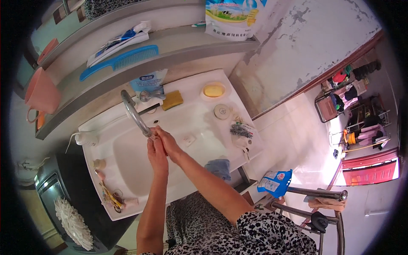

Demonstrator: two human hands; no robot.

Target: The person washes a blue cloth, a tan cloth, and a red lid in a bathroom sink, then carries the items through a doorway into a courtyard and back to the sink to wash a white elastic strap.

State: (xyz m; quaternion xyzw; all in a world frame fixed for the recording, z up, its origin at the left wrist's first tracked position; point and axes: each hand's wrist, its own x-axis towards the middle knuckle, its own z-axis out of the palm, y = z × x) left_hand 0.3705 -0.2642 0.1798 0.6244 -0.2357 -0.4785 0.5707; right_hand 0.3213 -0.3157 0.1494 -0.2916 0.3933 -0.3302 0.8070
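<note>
1. Faucet [133, 111], curved metal, rises at the back of a white sink [131, 174]; its spout arcs fwd & down to the person's hands, over the basin.
2. L hand [157, 156] & R hand [169, 142]: pressed together right at the spout's mouth, fingers pointing twd it. Can't tell if anything's held b/w them, or if water's running.
3. Back ledge, just R of faucet: yellow-brown sponge [172, 100]. Farther R, back corner: yellow soap [213, 90] in a pale oval dish [202, 91], w/ a round beige disc [221, 111] near it.
4. Back L corner: white bottle [86, 138]. L rim: small clutter, too small to ID.
5. Front edge, beside R forearm: gray-blue cloth [218, 168].
6. Shelf [191, 53] above sink: pink mug [41, 91] at L end, blue comb [127, 59] mid, white pouch [231, 21] w/ colorful print at R end.
7. From where I stand, a blue bag [275, 182] also shows, R of sink, by metal rails [312, 193].
</note>
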